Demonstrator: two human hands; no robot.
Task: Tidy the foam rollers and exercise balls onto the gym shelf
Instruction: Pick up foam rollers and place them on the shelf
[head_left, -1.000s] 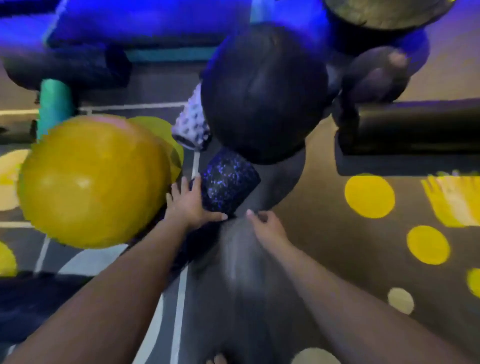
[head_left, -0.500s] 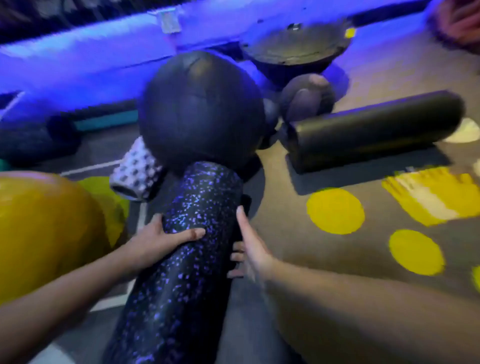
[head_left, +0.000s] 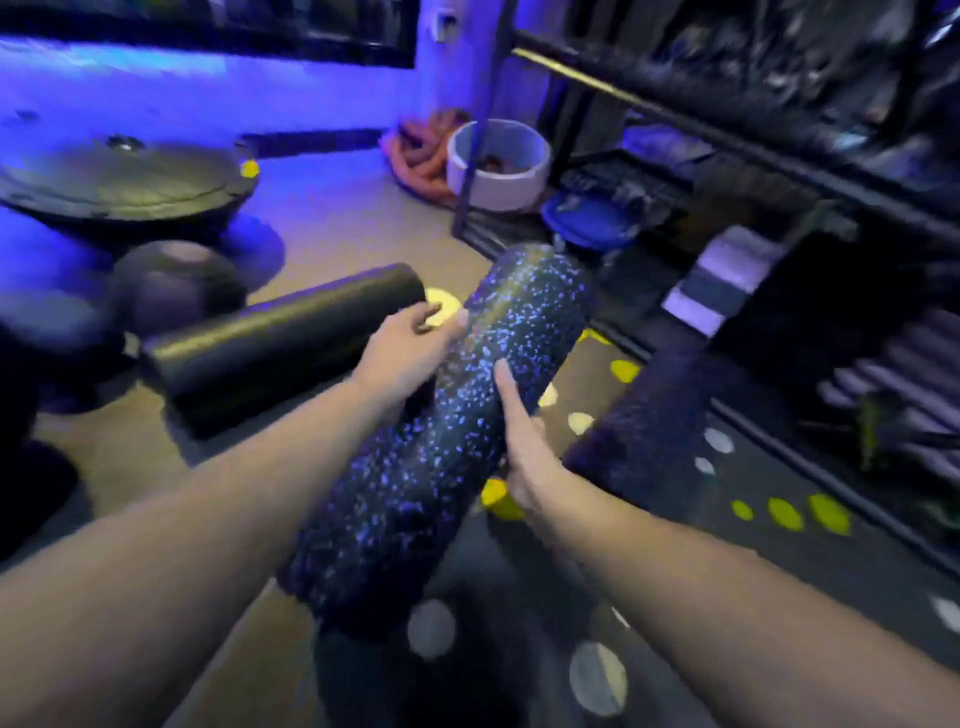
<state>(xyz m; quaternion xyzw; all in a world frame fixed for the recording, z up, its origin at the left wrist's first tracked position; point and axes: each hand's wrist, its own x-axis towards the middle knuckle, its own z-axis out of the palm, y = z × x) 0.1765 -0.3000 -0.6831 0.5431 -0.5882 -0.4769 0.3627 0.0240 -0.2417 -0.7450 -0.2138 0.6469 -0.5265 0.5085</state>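
Apparently both hands (head_left: 410, 353) clasping speckled roller (head_left: 447, 441) — angled, lifted

You have the speckled foam roller (head_left: 441, 441), black with blue flecks, held off the floor between both hands, its long axis tilted so the far end points toward one o'clock, at the gym shelf (head_left: 779, 156). At ten o'clock from it, a plain black foam roller (head_left: 270, 343) lies on the floor. Further toward nine o'clock, a dark exercise ball (head_left: 171, 286) rests beside that roller's end.
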